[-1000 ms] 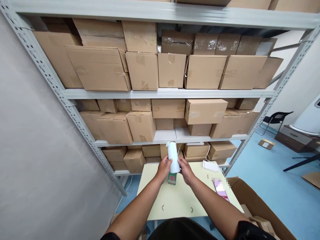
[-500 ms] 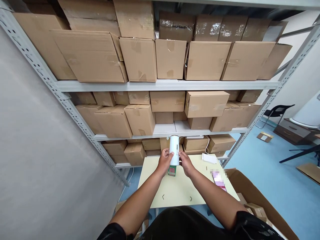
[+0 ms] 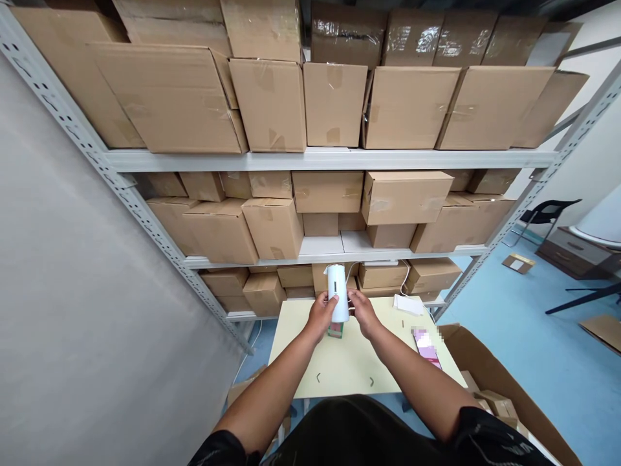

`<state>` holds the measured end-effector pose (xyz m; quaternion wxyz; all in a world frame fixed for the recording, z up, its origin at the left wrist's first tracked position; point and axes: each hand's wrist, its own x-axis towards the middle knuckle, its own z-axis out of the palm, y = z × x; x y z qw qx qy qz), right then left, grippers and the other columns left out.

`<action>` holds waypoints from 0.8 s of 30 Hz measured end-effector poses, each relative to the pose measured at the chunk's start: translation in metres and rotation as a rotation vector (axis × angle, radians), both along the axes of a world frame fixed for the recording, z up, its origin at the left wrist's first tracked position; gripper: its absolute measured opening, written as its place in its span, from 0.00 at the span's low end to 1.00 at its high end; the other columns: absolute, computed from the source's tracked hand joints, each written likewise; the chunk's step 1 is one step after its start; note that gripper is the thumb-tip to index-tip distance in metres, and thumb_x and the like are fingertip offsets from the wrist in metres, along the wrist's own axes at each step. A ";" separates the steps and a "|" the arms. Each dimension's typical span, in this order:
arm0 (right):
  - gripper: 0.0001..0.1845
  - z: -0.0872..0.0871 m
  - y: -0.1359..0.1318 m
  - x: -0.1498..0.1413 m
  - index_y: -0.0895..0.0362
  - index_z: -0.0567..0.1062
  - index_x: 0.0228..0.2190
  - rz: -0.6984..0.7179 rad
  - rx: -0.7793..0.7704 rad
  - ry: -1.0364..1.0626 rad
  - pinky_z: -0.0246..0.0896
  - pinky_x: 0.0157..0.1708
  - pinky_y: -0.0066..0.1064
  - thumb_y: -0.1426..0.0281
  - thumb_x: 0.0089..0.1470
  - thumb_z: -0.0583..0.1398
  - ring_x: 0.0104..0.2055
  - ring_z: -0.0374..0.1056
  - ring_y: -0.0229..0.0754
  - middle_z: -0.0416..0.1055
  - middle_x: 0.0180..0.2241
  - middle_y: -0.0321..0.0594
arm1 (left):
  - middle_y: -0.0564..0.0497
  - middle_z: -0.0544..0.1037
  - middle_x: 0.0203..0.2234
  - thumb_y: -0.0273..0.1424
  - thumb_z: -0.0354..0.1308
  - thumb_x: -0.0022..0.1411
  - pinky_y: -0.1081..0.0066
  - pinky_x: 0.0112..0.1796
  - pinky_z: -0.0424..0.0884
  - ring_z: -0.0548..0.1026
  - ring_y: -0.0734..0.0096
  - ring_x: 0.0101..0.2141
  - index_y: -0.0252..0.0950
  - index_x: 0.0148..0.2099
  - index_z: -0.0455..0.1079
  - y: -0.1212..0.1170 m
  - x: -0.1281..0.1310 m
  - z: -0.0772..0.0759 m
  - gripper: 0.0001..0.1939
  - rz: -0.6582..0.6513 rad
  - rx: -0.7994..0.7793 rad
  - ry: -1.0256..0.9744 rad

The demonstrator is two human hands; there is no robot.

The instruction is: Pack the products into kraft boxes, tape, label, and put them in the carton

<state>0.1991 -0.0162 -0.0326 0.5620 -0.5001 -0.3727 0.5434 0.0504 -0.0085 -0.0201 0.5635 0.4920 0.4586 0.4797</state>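
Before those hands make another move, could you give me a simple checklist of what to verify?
1. Left hand on the pale blue container: ok, thumb across its front.
2. Grip of the right hand: cannot tell; fingers are at the container's side, but contact is unclear.
3. Container clear of the green box: cannot tell; it overlaps the box in view.
4. Whole green box visible: not ok; the container hides its upper part.
5. Purple-and-white packet apart from both hands: ok, it lies farther right on the table.

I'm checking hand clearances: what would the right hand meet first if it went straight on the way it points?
The right hand would most likely meet the pale blue cylindrical container first, close at its fingers; depth leaves unclear whether they touch.
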 end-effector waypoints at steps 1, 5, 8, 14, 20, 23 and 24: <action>0.28 0.000 0.001 0.001 0.54 0.78 0.41 0.002 -0.009 -0.001 0.63 0.29 0.31 0.46 0.48 0.65 0.34 0.67 0.42 0.74 0.34 0.40 | 0.40 0.81 0.47 0.50 0.65 0.60 0.62 0.43 0.76 0.81 0.56 0.45 0.36 0.53 0.69 0.000 0.000 -0.002 0.28 0.001 0.003 -0.011; 0.28 -0.001 0.003 0.002 0.54 0.78 0.44 0.003 -0.025 -0.024 0.64 0.30 0.32 0.48 0.48 0.66 0.33 0.67 0.42 0.76 0.34 0.40 | 0.42 0.81 0.47 0.49 0.63 0.62 0.63 0.42 0.76 0.81 0.58 0.44 0.37 0.55 0.65 0.004 0.001 -0.010 0.28 -0.006 -0.003 0.001; 0.27 -0.003 0.003 0.002 0.55 0.78 0.44 -0.009 0.008 -0.053 0.64 0.29 0.31 0.50 0.48 0.67 0.32 0.67 0.42 0.75 0.33 0.39 | 0.41 0.80 0.48 0.49 0.64 0.60 0.63 0.44 0.75 0.80 0.57 0.46 0.37 0.57 0.65 0.007 0.001 -0.014 0.30 -0.036 0.012 0.055; 0.24 -0.003 0.003 0.000 0.54 0.77 0.40 -0.018 0.029 -0.064 0.64 0.28 0.32 0.51 0.48 0.67 0.28 0.66 0.39 0.72 0.29 0.35 | 0.41 0.79 0.48 0.45 0.67 0.57 0.64 0.44 0.74 0.78 0.57 0.47 0.36 0.56 0.69 0.007 -0.002 -0.012 0.30 0.021 0.045 0.173; 0.26 0.000 0.003 0.000 0.54 0.78 0.42 -0.012 0.011 -0.069 0.64 0.30 0.32 0.49 0.49 0.66 0.32 0.68 0.42 0.76 0.34 0.39 | 0.43 0.80 0.47 0.46 0.57 0.64 0.65 0.40 0.75 0.80 0.60 0.42 0.37 0.59 0.65 0.001 0.002 -0.012 0.26 -0.021 -0.013 0.059; 0.27 -0.001 0.003 -0.002 0.53 0.78 0.45 0.015 -0.001 -0.063 0.64 0.31 0.33 0.48 0.50 0.65 0.34 0.69 0.44 0.76 0.34 0.39 | 0.43 0.80 0.48 0.46 0.56 0.66 0.64 0.41 0.75 0.80 0.59 0.43 0.38 0.60 0.64 0.000 0.003 -0.015 0.26 -0.038 -0.008 0.064; 0.27 -0.002 0.003 -0.002 0.54 0.78 0.45 0.013 0.006 -0.063 0.64 0.31 0.33 0.48 0.50 0.66 0.33 0.69 0.44 0.76 0.34 0.39 | 0.43 0.80 0.48 0.47 0.57 0.66 0.63 0.42 0.75 0.79 0.59 0.44 0.38 0.61 0.64 0.000 0.002 -0.015 0.27 -0.054 0.007 0.082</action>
